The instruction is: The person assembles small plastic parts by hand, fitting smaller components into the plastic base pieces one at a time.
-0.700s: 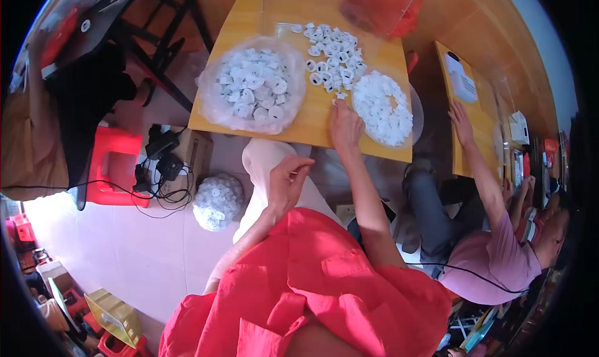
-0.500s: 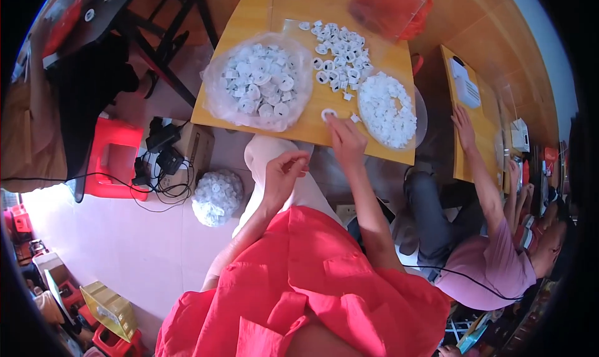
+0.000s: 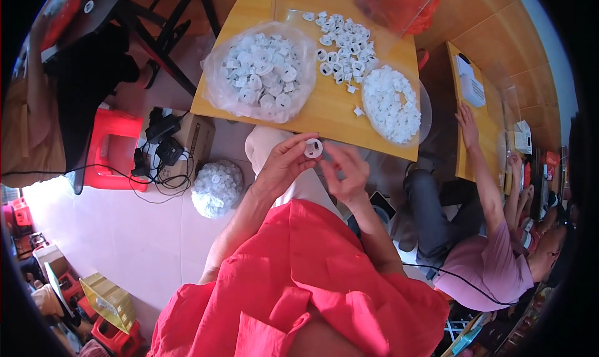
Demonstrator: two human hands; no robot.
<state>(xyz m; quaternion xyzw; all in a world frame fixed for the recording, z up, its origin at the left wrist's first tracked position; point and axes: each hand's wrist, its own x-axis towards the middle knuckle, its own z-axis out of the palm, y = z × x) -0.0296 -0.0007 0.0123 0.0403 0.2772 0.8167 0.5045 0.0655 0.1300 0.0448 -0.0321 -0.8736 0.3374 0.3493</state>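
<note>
1. The left hand (image 3: 284, 167) is pinching a small white ring-shaped part (image 3: 313, 148) between thumb and fingertips, closed on its rim; the part is sitting in the air just off the near edge of the desk (image 3: 324, 107), above the person's lap
2. The right hand (image 3: 347, 173) is hovering just beside the part, fingers loosely curled and part open, gripping nothing that can be seen; it appears poised to work on the ring, judging by how close it is
3. The part is being held face-up toward the camera, likely so its centre hole can be checked
4. On the desk, a clear bag of white ring parts (image 3: 262, 73) is lying toward the left edge, loose rings (image 3: 342, 48) are spreading along the far middle, and a round heap of smaller white pieces (image 3: 392, 104) is resting toward the right edge, all within reach
5. A second bag of white parts (image 3: 215, 187) is sitting on the floor left of the person's knee
6. Compared with half a second ago, the right hand is no longer reaching onto the near edge of the desk; both hands are now meeting off the desk, and the ring is now in the left hand's grip
7. A co-worker's hand (image 3: 467, 123) is resting on the neighbouring desk at right
</note>
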